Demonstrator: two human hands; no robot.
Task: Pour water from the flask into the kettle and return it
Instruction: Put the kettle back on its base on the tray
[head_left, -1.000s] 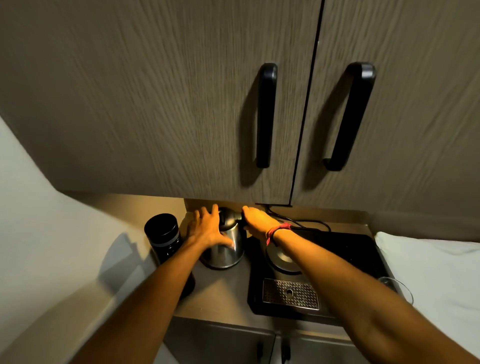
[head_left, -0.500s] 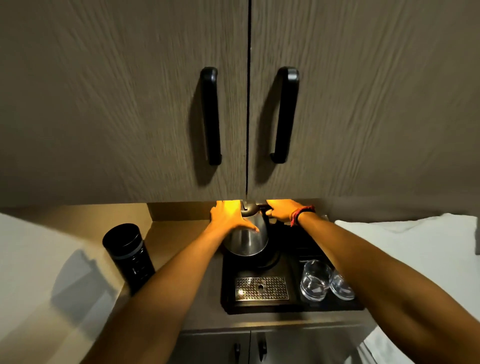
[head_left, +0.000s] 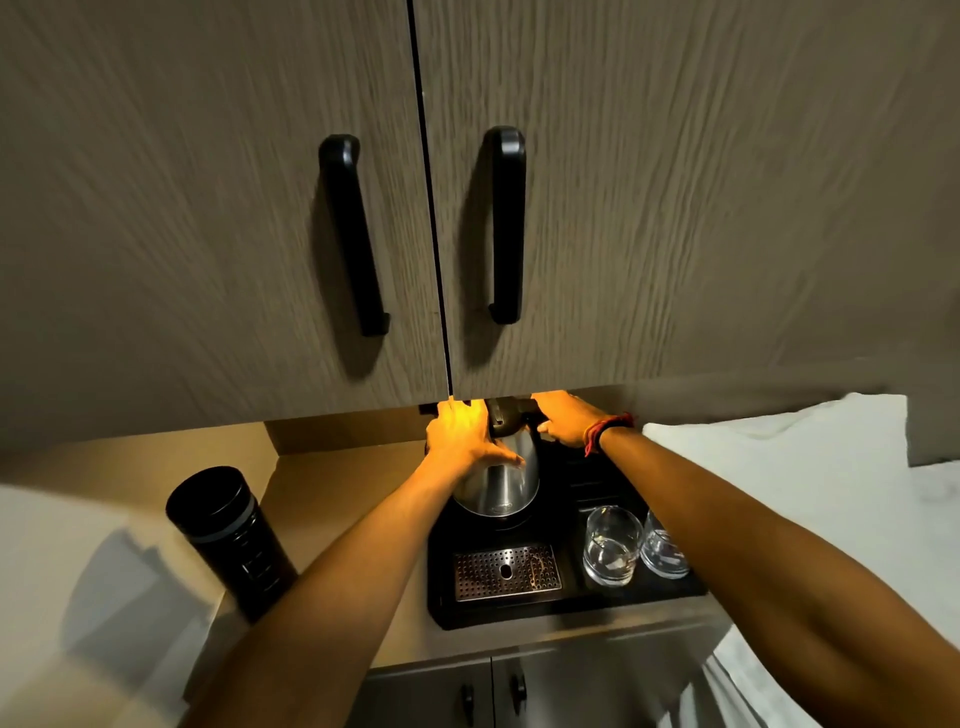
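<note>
Steel under your left hand (head_left: 462, 441) is polished and curved, so expect the kettle (head_left: 501, 480) to slide against a bare palm; your fingers (head_left: 506, 458) are spread flat across its shoulder, steadying the wall without gripping it. Your right hand (head_left: 566, 423) is at the dark handle, fingers curled around it as far as I can judge, since the cupboard edge hides the top. That handle is where the load should go: with water in it the kettle would be heavy and want to swing from the grip, while the palm on the wall only guides. It sits just below your fingertips on the round base of the black tray (head_left: 566, 613).

Left of your left forearm and well apart from both hands, the flask (head_left: 231, 540) stands upright on the counter (head_left: 332, 493), lid on. It is a stiff, dark cylinder with a smooth wall; take it around the middle. Two glasses (head_left: 634, 545) stand under your right forearm, fragile, so lift clear.
</note>
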